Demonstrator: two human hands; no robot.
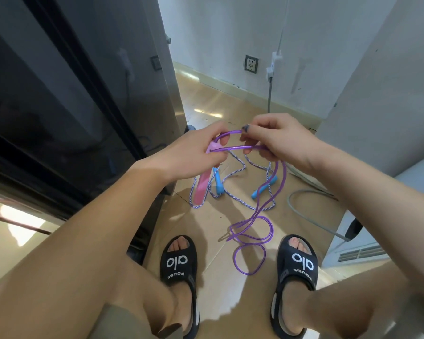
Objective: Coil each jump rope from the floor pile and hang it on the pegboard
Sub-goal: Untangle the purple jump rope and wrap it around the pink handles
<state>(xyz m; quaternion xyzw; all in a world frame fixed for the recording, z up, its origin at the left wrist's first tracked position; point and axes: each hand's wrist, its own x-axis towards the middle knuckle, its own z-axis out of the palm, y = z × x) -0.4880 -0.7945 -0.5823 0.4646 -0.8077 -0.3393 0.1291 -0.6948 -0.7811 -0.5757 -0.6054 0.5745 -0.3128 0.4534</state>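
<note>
My left hand grips the pink handles of a purple jump rope, which hang down from it. My right hand pinches a loop of the same purple cord close beside the left hand. The rest of that cord drops from my hands and lies in loose curls on the floor between my feet. A second rope, white and blue striped with blue handles, lies spread on the tan floor under my hands. No pegboard is in view.
A dark glossy cabinet fills the left side. A white appliance stands at the right, with a grey hose on the floor beside it. A wall socket is on the far wall. My feet wear black slides.
</note>
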